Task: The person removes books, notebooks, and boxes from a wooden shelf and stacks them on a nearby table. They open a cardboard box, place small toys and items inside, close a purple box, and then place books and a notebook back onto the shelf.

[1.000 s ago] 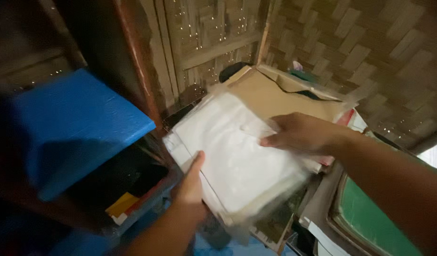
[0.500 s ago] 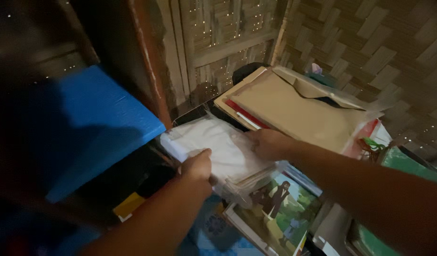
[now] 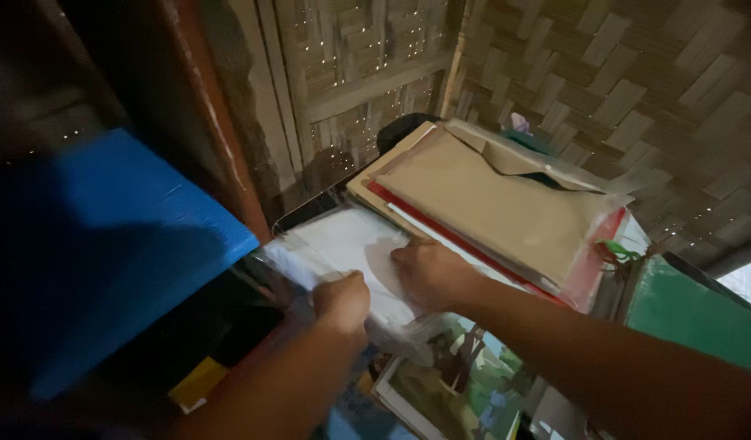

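white plastic-wrapped packet [image 3: 343, 248] lies flat just left of brown envelope stack [image 3: 489, 204] | long axis runs toward woven wall | left hand [image 3: 343, 300] curled gripping near edge | right hand [image 3: 428, 273] fingers together, pressing on top, nearer the stack

we see dim woven bamboo-strip walls [image 3: 636, 73] meeting at a corner, pinpricks of daylight through them, and a reddish-brown wooden post [image 3: 216, 122] at left.

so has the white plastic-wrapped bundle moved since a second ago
Yes: the white bundle has gone down, off the brown envelope, and now lies low beside it near the blue board.
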